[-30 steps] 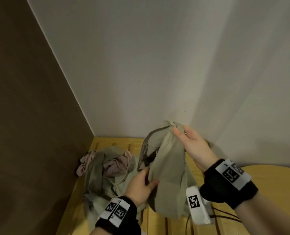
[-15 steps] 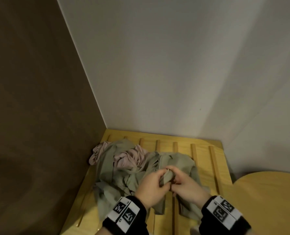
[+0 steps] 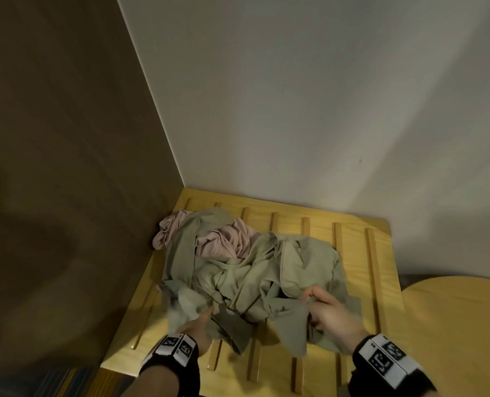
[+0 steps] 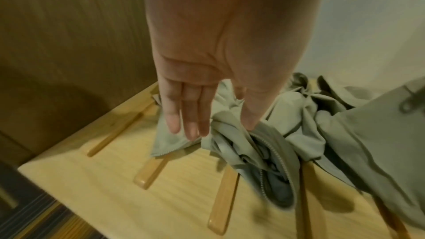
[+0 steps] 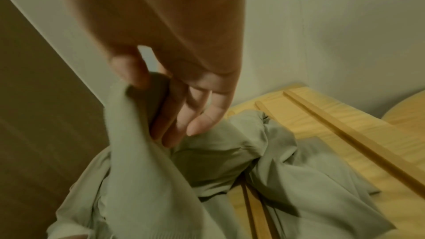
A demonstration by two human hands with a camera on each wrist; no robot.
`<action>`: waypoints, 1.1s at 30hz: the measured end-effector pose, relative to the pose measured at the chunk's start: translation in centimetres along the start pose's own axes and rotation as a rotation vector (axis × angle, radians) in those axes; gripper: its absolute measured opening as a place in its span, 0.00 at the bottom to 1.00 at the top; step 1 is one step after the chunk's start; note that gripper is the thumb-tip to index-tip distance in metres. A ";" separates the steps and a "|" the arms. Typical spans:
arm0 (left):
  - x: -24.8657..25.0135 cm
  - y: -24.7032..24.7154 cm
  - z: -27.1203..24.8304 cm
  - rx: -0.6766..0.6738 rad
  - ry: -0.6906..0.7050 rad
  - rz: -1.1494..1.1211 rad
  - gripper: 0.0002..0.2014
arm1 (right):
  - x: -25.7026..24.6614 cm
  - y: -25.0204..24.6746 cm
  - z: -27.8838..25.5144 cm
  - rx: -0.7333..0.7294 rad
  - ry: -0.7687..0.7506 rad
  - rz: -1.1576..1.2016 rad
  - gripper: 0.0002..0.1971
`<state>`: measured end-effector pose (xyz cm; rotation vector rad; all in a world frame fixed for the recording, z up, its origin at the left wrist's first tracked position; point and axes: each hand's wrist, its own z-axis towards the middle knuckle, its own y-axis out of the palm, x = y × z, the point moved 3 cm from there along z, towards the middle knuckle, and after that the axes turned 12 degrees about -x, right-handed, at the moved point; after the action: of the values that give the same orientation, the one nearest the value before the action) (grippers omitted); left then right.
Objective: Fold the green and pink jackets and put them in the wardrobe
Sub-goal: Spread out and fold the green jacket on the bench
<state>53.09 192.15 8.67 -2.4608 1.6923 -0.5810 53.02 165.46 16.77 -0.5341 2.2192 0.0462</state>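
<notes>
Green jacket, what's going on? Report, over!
Right hand pinches green jacket fabric. Left hand, fingers straight, touches its near edge. Jacket crumpled, unfolded, on slatted bench. Pink jacket partly underneath.

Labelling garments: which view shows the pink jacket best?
Head view: the pink jacket lies crumpled in the back corner, partly under the green jacket. Both wrist views show only green fabric, no pink.
</notes>
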 end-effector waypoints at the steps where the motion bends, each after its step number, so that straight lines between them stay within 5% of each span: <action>1: 0.0 0.1 0.6 -0.022 0.012 -0.011 0.32 | -0.1 0.2 0.3 0.004 0.014 0.070 0.09; 4: 0.5 0.7 3.0 -0.082 0.047 -0.010 0.31 | -0.6 1.0 1.0 -0.005 0.061 0.136 0.11; 8: 1.5 3.1 5.5 -0.172 0.025 0.010 0.31 | -0.7 1.5 1.9 0.031 -0.009 -0.100 0.19; 14: 3.6 5.5 6.0 -0.008 0.131 -0.030 0.26 | -0.4 1.2 1.7 0.057 -0.066 -0.204 0.13; 19: 5.2 1.5 2.0 0.350 0.184 -0.185 0.10 | -0.4 0.0 0.9 0.098 -0.143 -0.127 0.10; 23: 6.7 -3.2 -2.9 0.440 0.359 -0.504 0.08 | -1.2 -1.1 0.7 0.119 -0.121 -0.039 0.01; 26: 8.0 -6.4 -7.7 0.443 0.578 -0.618 0.12 | -2.9 -1.1 0.2 0.007 -0.156 0.158 0.11; 30: 10.7 -9.4 -14.4 0.556 0.854 -0.682 0.13 | -6.3 -0.2 -0.2 -0.010 -0.293 -0.060 0.12; 33: 13.1 -10.2 -18.3 0.521 1.016 -0.668 0.17 | -9.1 1.5 -0.4 -0.069 -0.398 -0.159 0.17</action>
<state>59.41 186.44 31.85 -2.3555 0.5490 -2.2674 57.25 170.03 23.64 -0.6745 1.7885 0.1349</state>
